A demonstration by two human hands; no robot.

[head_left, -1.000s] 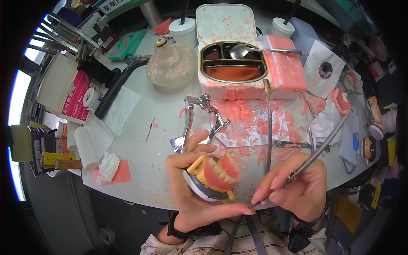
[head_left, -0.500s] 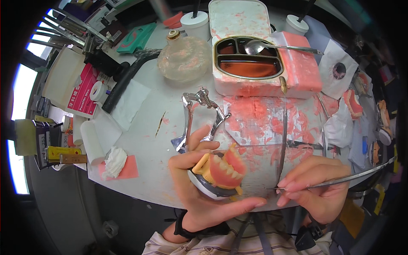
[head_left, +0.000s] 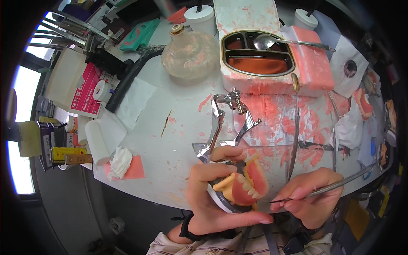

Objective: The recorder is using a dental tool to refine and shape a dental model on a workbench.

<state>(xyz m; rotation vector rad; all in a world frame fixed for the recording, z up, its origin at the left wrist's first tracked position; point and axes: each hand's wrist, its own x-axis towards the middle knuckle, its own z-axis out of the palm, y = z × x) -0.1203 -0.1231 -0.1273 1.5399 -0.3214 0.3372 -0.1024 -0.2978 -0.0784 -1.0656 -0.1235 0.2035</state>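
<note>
My left hand (head_left: 208, 199) is wrapped round a dental cast (head_left: 227, 191) with pink wax gums and a row of pale teeth, tilted on its dark and white base. A shiny metal articulator frame (head_left: 216, 127) with a spring reaches up beyond my left fingers; its link to the cast is hidden. In my right hand (head_left: 314, 195) a thin metal wax carver (head_left: 340, 182) is pinched like a pen. Its fine tip points left, close to the wax edge; whether it touches cannot be made out.
A wax heater (head_left: 259, 66) with dark and reddish melted wax stands at the back, a spoon (head_left: 293, 41) across it. A long wax spatula (head_left: 296, 127) leans on its front. Pink wax scraps litter the paper sheet (head_left: 276, 136). A clear round bottle (head_left: 189, 55) stands left of the heater.
The cast has come right and slightly down in my left hand and is turned somewhat, and the articulator frame has moved right with it. The carver's tip is now nearer the wax; the view has shifted slightly.
</note>
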